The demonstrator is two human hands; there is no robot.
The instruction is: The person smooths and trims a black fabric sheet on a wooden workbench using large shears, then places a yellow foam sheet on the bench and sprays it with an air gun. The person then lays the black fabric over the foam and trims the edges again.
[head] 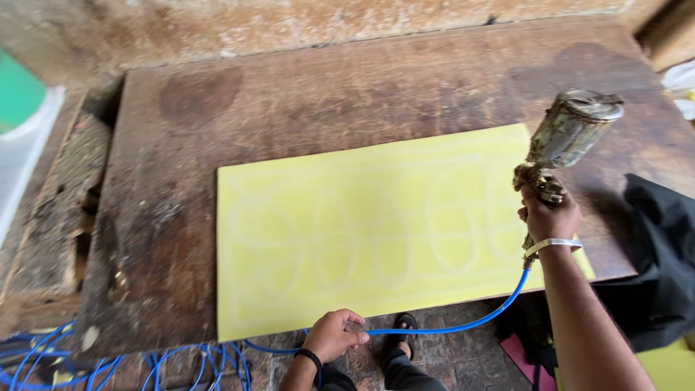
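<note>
A yellow rectangular sheet lies flat on a worn brown wooden board, with faint pale oval streaks across it. My right hand grips a paint-crusted spray gun with a metal cup on top, held over the sheet's right end. A blue air hose runs from the gun's base down and left. My left hand is closed around that hose just below the sheet's near edge. A black band sits on my left wrist, a light bangle on my right.
Coils of blue hose lie on the ground at lower left. A black cloth hangs at the right of the board. A rough wall runs behind. A green and white container stands far left. My sandalled foot is on brick paving.
</note>
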